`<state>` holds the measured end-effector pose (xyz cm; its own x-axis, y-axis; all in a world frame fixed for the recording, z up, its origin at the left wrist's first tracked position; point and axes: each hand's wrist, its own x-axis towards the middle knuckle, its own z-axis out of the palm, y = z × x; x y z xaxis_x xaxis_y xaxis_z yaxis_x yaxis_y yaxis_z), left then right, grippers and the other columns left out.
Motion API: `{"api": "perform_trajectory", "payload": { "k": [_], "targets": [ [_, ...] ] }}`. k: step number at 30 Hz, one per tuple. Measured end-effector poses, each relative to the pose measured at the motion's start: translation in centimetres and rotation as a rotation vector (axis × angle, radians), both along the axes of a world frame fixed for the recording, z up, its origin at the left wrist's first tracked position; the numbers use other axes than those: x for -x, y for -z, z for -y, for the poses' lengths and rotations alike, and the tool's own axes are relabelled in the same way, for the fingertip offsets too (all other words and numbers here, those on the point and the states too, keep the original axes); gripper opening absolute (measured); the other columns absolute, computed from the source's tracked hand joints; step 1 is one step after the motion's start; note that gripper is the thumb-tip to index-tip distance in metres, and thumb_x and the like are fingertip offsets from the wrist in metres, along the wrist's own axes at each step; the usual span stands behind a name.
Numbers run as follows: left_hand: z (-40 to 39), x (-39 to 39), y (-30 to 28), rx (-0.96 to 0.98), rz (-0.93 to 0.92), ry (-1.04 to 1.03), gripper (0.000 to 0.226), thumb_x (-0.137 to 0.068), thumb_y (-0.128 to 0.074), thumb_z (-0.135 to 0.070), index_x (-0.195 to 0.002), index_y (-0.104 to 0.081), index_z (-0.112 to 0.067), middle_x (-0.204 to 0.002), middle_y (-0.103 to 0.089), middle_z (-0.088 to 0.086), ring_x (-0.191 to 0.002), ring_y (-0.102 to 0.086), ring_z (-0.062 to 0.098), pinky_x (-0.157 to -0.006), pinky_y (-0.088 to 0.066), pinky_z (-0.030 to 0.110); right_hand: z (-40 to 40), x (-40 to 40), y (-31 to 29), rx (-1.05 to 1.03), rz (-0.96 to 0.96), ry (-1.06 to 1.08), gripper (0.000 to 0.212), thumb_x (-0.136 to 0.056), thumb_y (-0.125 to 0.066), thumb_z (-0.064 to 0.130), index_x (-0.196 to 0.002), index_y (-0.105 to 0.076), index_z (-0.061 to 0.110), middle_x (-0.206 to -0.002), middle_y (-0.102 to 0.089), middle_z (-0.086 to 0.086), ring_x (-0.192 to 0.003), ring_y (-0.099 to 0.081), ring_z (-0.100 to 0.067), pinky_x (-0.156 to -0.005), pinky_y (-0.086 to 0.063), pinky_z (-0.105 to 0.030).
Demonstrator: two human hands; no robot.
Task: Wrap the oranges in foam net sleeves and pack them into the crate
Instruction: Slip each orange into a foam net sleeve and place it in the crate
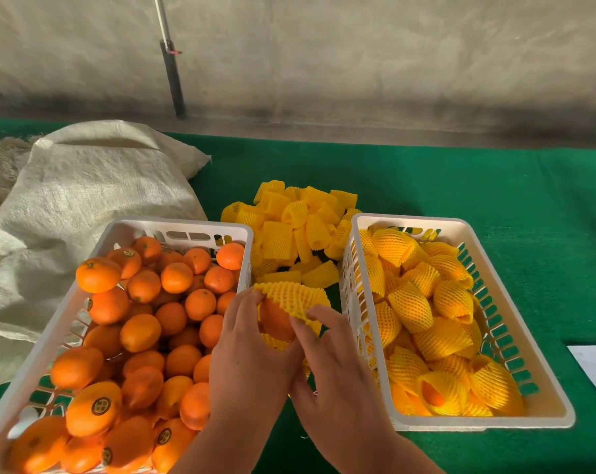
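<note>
Orange wrapping, mid-batch: 1 fruit in hand, many still bare.
Left hand (252,340) grasps an orange (276,321); right hand (327,354) pinches a foam net sleeve (295,297) partly over it. Crate (542,398) at 3 o'clock is roughly full of sleeved fruit; basket (125,230) at 9 o'clock is heaped with unwrapped oranges; spare sleeves (289,227) at 12. Green cloth table (495,186), woven sack (84,186), grey wall (358,56) behind.
</note>
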<state>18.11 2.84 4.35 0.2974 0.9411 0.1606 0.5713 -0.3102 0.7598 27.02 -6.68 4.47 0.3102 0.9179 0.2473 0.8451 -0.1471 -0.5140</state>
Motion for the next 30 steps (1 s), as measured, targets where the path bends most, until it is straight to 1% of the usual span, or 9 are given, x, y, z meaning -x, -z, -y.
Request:
{"api": "perform_trajectory", "payload": {
  "k": [3,6,9,12,15,17,20,26,30],
  "targets": [
    [-0.4,0.7,0.3,-0.003,0.038,0.047,0.074,-0.074,-0.078,-0.060,-0.137,-0.046,-0.036,-0.143,-0.051,-0.019,-0.104,-0.050,-0.005,-0.060,-0.036,0.000,0.5,-0.4,-0.3,-0.047,-0.005,-0.070,0.065,-0.093,-0.071,0.031,-0.148,-0.038,0.041,-0.152,-0.024,0.023,-0.123,-0.040,0.017,-0.087,-0.031,0.009],
    [-0.9,1.7,0.6,-0.039,0.140,0.061,0.074,-0.072,-0.080,-0.051,-0.137,-0.048,-0.034,-0.143,-0.048,-0.023,-0.102,-0.061,0.001,-0.060,-0.060,0.023,1.6,-1.2,-1.0,-0.152,-0.090,-0.116,0.054,-0.086,-0.064,0.029,-0.137,-0.053,0.044,-0.145,-0.038,0.022,-0.118,-0.056,-0.002,-0.086,-0.047,-0.006],
    [-0.9,2.3,0.1,-0.096,0.182,0.083,0.078,-0.062,-0.074,-0.038,-0.134,-0.043,-0.043,-0.140,-0.037,-0.041,-0.105,-0.055,-0.014,-0.052,-0.059,0.024,1.8,-1.7,-1.9,-0.277,-0.289,0.040,0.054,-0.082,-0.072,0.038,-0.132,-0.052,0.043,-0.135,-0.047,0.024,-0.121,-0.057,-0.014,-0.084,-0.052,-0.014],
    [-0.8,2.2,-0.5,-0.152,0.198,0.147,0.074,-0.068,-0.072,-0.051,-0.134,-0.042,-0.040,-0.144,-0.033,-0.042,-0.114,-0.050,-0.018,-0.060,-0.055,0.009,0.4,-2.0,-2.5,-0.161,-0.444,0.186,0.092,-0.075,-0.066,0.085,-0.151,-0.026,0.051,-0.143,-0.039,0.036,-0.135,-0.047,0.000,-0.091,-0.054,-0.019],
    [-0.5,1.6,-0.9,-0.173,0.181,0.198,0.063,-0.077,-0.061,-0.054,-0.134,-0.047,-0.030,-0.145,-0.035,-0.038,-0.106,-0.057,-0.011,-0.060,-0.043,-0.004,-0.9,-1.9,-3.1,-0.047,-0.525,0.201,0.120,-0.057,-0.062,0.100,-0.153,-0.002,0.063,-0.145,-0.035,0.037,-0.136,-0.044,0.001,-0.107,-0.052,-0.034],
    [-0.2,1.3,-0.8,-0.215,0.113,0.209,0.063,-0.078,-0.058,-0.049,-0.133,-0.049,-0.020,-0.145,-0.044,-0.020,-0.102,-0.054,-0.006,-0.048,-0.033,-0.003,-1.5,-1.4,-3.3,-0.044,-0.511,0.228,0.123,-0.051,-0.061,0.103,-0.151,0.001,0.067,-0.150,-0.031,0.034,-0.134,-0.044,-0.003,-0.103,-0.053,-0.029],
    [0.1,0.9,-0.4,-0.246,0.079,0.201,0.064,-0.078,-0.062,-0.048,-0.132,-0.050,-0.015,-0.145,-0.046,-0.006,-0.108,-0.046,-0.007,-0.061,-0.027,-0.001,-2.0,-1.0,-3.2,-0.079,-0.498,0.262,0.121,-0.051,-0.057,0.104,-0.152,-0.002,0.066,-0.140,-0.021,0.049,-0.126,-0.041,0.008,-0.093,-0.047,-0.014],
    [0.3,0.9,0.0,-0.276,0.072,0.210,0.068,-0.082,-0.053,-0.057,-0.138,-0.046,-0.019,-0.149,-0.043,-0.011,-0.104,-0.049,-0.005,-0.065,-0.040,0.004,-2.2,-0.4,-2.4,-0.110,-0.463,0.326,0.112,-0.063,-0.064,0.092,-0.154,-0.005,0.060,-0.132,-0.015,0.055,-0.119,-0.038,0.017,-0.081,-0.040,-0.002],
    [0.3,1.1,0.2,-0.230,0.119,0.212,0.074,-0.082,-0.058,-0.061,-0.145,-0.046,-0.024,-0.155,-0.031,-0.032,-0.109,-0.054,-0.005,-0.063,-0.053,0.011,-2.4,-0.3,-2.0,-0.123,-0.453,0.384,0.111,-0.063,-0.064,0.088,-0.154,-0.007,0.059,-0.144,-0.034,0.031,-0.124,-0.047,-0.002,-0.091,-0.054,-0.019]
  ]
}}
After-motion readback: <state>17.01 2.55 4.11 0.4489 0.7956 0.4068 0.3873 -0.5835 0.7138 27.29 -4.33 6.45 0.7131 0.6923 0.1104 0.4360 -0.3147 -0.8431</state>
